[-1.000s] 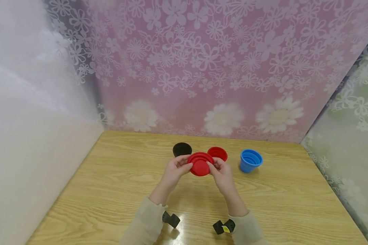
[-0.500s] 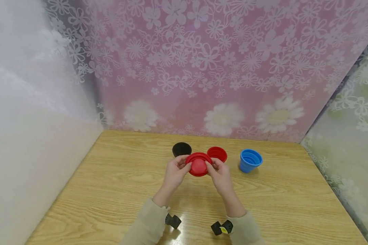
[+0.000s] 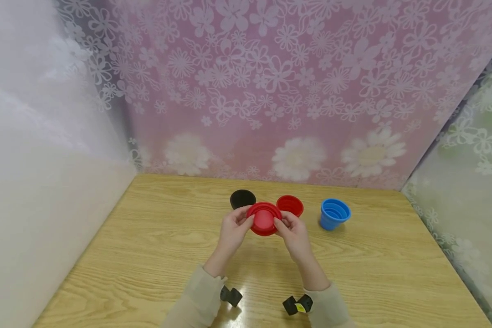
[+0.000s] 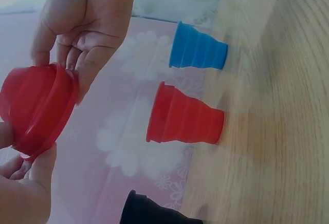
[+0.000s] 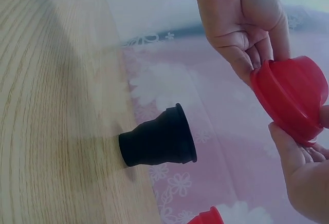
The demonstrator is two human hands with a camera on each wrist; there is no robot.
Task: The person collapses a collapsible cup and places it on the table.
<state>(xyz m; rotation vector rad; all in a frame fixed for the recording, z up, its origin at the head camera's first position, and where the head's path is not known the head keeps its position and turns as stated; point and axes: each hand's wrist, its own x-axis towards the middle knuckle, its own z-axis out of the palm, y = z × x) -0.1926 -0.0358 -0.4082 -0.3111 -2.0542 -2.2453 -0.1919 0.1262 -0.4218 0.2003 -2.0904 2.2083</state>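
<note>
I see a squashed red cup just below the middle of the head view, held up clear of the worktop, its round base bulging toward the wearer. The grip is clamped from both sides: the left hand pinches the cup's left edge and the right hand pinches its right edge, thumbs on the near face, fingers behind.

I judge it light, soft and rubbery, unlikely to break. The walls should give easily under a thumb, so I would take hold at the thick rim, which looks the stiffest part, at two opposite points. The smooth surface might slide a little under a loose pinch.

Just beyond the hands, three cups stand upright: a black cup to the upper left of the held one, a second red cup to its upper right, and a blue cup farther right, all on the wooden worktop. A flowered pink sheet fills the upper frame.
</note>
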